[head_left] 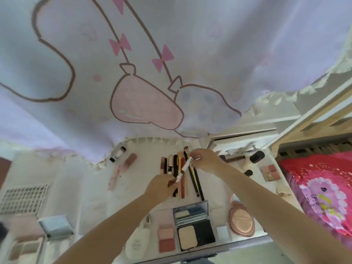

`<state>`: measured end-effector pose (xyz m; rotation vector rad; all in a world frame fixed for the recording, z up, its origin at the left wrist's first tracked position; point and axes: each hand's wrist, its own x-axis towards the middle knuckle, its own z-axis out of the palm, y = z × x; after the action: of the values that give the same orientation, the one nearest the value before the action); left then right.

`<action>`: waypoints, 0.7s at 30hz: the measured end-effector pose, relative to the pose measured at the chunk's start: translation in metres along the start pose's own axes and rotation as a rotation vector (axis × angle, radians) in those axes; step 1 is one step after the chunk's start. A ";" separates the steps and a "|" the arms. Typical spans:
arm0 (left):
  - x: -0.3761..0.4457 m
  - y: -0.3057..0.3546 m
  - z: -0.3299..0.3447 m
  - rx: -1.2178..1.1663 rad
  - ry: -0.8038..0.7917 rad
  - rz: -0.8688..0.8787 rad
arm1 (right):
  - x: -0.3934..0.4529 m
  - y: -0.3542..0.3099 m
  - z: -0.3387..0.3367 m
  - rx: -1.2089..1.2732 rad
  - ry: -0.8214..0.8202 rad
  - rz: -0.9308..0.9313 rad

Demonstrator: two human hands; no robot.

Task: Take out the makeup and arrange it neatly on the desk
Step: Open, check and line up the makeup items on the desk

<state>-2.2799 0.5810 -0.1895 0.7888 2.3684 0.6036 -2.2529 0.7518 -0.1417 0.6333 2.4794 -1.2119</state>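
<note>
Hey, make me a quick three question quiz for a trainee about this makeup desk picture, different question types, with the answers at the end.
1. True or false: both hands hold the same silver tube above the row of pencils.
2. Multiple choice: the open powder compact lies A) at the near edge of the desk, B) on the red blanket, C) against the curtain.
3. Fill in: the round pink puff case lies to the ____ of the powder compact.

Key: 1 true, the left hand grips the lower end and the right hand the upper end. 2 A. 3 right.
</note>
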 end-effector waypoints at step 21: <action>-0.009 -0.064 -0.008 -0.036 0.121 -0.540 | 0.054 -0.007 0.069 -0.696 -0.205 -0.455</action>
<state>-2.3038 0.5267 -0.2162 0.0782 2.5202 0.4675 -2.2970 0.7064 -0.2019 -0.2338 2.6814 -0.4139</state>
